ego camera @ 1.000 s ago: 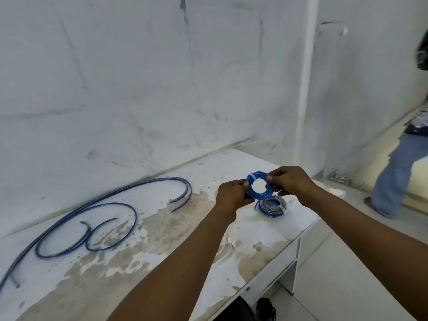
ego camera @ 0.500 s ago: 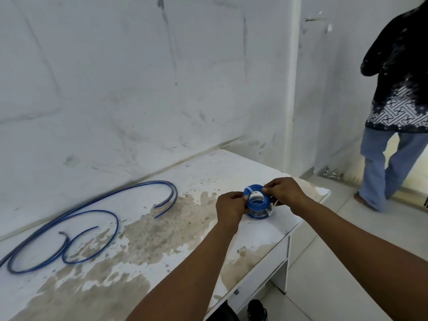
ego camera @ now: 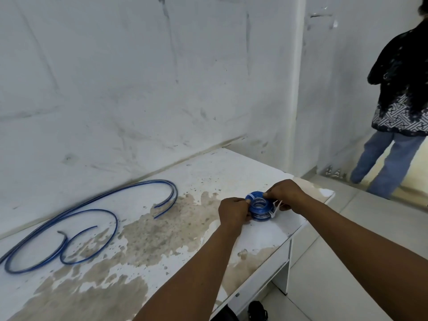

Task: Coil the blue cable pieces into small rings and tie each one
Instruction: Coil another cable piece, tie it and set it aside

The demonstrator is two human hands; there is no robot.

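Both forearms reach out over the table (ego camera: 208,172), hands meeting near its far right corner. Left hand (ego camera: 234,210) is knuckles-up, fingers curled onto the near-left rim of the blue coil (ego camera: 259,197). Right hand (ego camera: 286,194) pinches the coil's far-right rim between thumb and fingertips. Coil: small tight ring, glossy blue, a white tie (ego camera: 249,196) across its left edge; it sits on or just above a stack of coiled rings (ego camera: 261,215) on the table (contact not discernible). White tie tails (ego camera: 275,208) stick out right of the stack. Loose blue cable pieces (ego camera: 88,218) lie in open curves well left of the coil, along the wall side.
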